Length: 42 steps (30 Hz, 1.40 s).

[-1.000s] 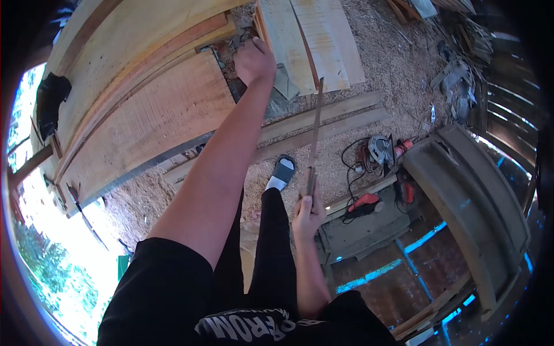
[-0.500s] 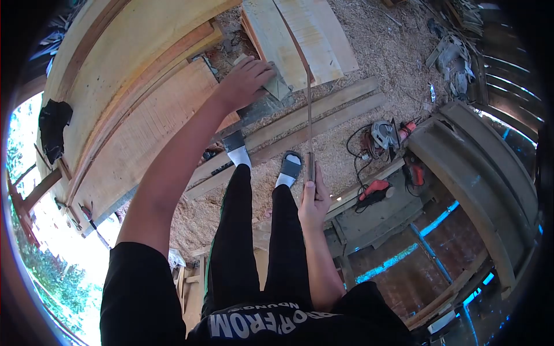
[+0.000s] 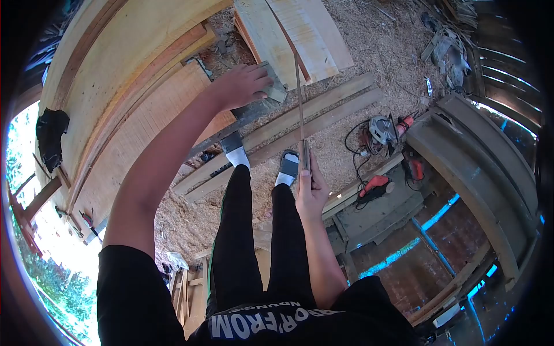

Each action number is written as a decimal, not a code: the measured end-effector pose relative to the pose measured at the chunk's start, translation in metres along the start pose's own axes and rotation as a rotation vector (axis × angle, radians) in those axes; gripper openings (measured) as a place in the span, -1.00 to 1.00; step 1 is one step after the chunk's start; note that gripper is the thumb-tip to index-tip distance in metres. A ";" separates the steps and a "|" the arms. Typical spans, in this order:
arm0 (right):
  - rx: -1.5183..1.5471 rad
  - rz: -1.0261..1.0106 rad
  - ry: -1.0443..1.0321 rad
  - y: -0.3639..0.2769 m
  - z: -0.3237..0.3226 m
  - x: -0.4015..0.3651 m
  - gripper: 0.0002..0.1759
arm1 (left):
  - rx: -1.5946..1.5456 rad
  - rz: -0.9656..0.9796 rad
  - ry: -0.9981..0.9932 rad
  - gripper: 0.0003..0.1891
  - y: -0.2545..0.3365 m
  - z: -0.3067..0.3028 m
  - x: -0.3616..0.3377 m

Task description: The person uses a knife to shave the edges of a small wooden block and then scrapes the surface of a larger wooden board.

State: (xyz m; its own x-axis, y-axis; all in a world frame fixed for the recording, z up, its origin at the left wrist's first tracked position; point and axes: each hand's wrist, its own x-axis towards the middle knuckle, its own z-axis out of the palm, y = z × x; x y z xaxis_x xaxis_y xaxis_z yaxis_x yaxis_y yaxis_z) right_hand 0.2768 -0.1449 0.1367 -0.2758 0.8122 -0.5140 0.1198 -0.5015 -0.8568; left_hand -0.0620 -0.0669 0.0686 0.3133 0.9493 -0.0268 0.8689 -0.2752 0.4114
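My left hand (image 3: 243, 86) reaches forward, fingers loosely stretched and slightly apart, over the near left side of a greyish wood block (image 3: 274, 86). The fingertips overlap the block's edge in this view. My right hand (image 3: 312, 187) is wrapped round the thicker lower end of a long narrow tool (image 3: 300, 109). Its thin, blade-like part is seen edge-on and points away from me, its far end overlapping the pale boards (image 3: 306, 34). The thumb lies along the grip. My feet in sandals (image 3: 288, 166) stand below, between the two hands.
Two long planks (image 3: 323, 109) lie across the sawdust floor. To the right are a corded circular saw (image 3: 381, 130), a red power tool (image 3: 375, 187) and a large curved wooden frame (image 3: 461, 155). Large curved wooden panels (image 3: 133, 46) fill the left, with a black cloth (image 3: 52, 138) draped over one.
My left hand has shifted slightly down, its fingers less far over the block. The narrow tool in my right hand has moved a little left and tilted.
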 end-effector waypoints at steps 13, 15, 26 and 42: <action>0.044 -0.010 -0.067 -0.019 0.003 0.016 -0.34 | -0.080 -0.053 0.042 -0.67 0.018 -0.003 0.017; 0.068 0.003 -0.070 -0.021 0.002 0.017 -0.34 | -0.122 -0.072 0.030 -0.66 0.017 -0.004 0.014; 0.057 0.025 -0.091 -0.009 -0.007 0.026 -0.35 | -0.386 -0.161 0.019 -0.55 0.000 -0.012 0.015; 0.162 0.038 -0.094 -0.015 0.010 0.039 -0.39 | -0.124 -0.218 -0.020 -0.60 0.031 -0.009 0.014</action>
State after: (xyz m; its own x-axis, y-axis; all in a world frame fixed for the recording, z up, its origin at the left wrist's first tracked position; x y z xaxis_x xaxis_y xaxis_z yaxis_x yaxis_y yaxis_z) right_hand 0.2549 -0.1087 0.1301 -0.3630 0.7644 -0.5329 -0.0213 -0.5786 -0.8154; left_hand -0.0337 -0.0609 0.0893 0.1324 0.9807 -0.1441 0.8633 -0.0426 0.5029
